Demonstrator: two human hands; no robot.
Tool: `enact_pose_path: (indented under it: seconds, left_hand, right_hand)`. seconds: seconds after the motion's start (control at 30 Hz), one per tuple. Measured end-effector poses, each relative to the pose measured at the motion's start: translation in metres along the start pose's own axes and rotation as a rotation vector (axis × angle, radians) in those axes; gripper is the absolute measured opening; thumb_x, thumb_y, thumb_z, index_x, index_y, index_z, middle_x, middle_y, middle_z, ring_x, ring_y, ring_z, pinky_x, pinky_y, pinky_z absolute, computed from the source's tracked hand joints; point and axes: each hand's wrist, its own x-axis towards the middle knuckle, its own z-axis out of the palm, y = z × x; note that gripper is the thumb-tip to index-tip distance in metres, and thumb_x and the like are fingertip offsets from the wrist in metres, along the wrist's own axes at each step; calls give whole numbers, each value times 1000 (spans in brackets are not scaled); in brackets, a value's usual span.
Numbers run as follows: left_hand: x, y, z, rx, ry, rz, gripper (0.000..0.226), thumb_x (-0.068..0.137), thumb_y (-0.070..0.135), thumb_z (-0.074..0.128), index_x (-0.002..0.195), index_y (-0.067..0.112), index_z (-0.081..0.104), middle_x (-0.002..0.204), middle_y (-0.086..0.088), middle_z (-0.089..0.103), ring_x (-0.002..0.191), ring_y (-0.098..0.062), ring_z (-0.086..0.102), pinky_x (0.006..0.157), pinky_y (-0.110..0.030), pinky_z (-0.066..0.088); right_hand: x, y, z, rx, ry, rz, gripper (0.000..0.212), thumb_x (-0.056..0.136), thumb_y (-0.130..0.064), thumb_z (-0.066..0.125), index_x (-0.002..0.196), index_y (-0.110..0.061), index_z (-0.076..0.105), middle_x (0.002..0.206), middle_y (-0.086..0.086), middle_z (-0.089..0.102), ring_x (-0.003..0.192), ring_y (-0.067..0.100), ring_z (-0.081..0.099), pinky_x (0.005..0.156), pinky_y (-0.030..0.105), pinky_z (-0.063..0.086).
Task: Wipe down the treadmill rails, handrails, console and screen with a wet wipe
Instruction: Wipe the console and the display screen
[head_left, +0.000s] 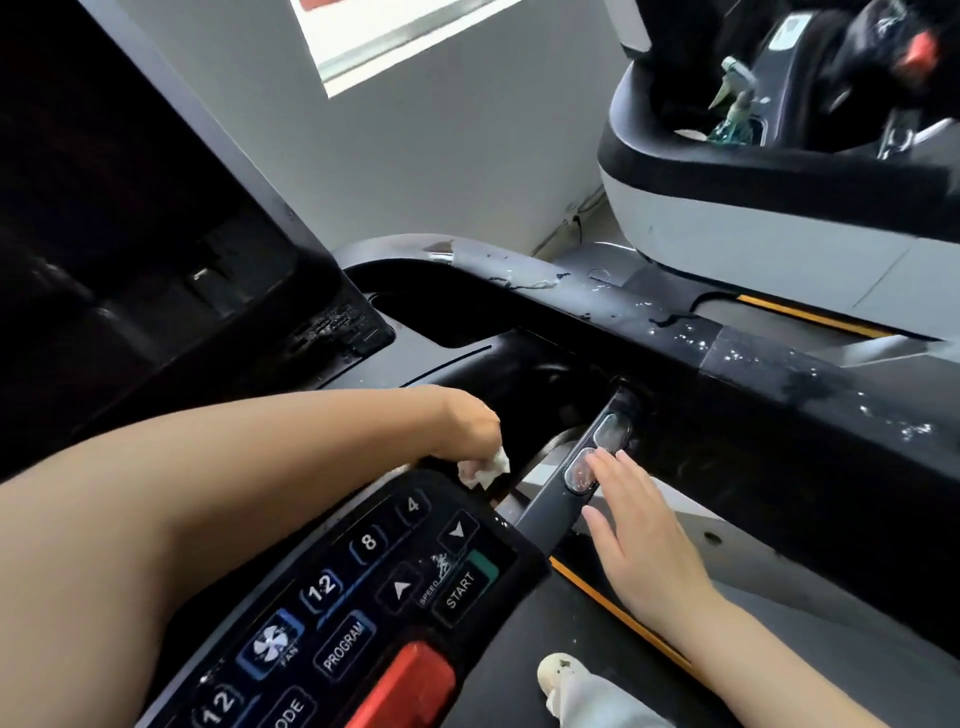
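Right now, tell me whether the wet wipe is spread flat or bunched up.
Bunched up: the wet wipe shows as a crumpled wad in the left hand.

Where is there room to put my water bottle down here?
The dark recess between the screen and the wet grey rail looks bare. Crowded: the console is all buttons, the left hand holds the wipe above it, and the right hand rests by the sensor bar.

Glossy black plastic console (363, 597), a crumpled white wet wipe (491, 470), and shiny metal sensor plates (582, 470) on the matt handrail (545, 512).
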Motion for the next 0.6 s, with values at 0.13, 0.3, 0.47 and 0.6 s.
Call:
enact_pose_path:
  seconds: [0.13,0.3,0.47,0.6]
  left_hand:
    - [-21,2,-18,70,133,-13,16,85,12,60,92,6,73,108,-6,68,104,-25,60,85,-29,44]
    - [-40,40,-33,80,650,-55,30,89,8,52,115,13,67,114,-9,64,108,-28,57,80,-23,38]
    - [-15,83,-7,-184,812,-130,33,80,6,53,107,18,67,110,-5,62,103,-28,58,83,-35,48]
    - [9,103,26,-461,698,-214,32,84,6,52,111,22,55,107,2,63,100,-20,62,84,-35,51]
  right_hand:
    - [-10,-5,-4,27,49,40,53,99,-22,42,149,-21,23,154,-11,20,142,0,4,106,6,-4]
    - [-14,13,-23,61,96,159,51,99,-20,41,148,-19,26,154,-7,24,144,6,8,106,11,3]
    - [8,47,-34,7,30,144,49,99,-19,41,147,-18,28,155,-5,25,144,8,11,107,13,5]
    - [29,61,-36,-19,-86,27,50,101,-21,37,149,-19,23,156,-8,18,144,5,7,104,6,-1]
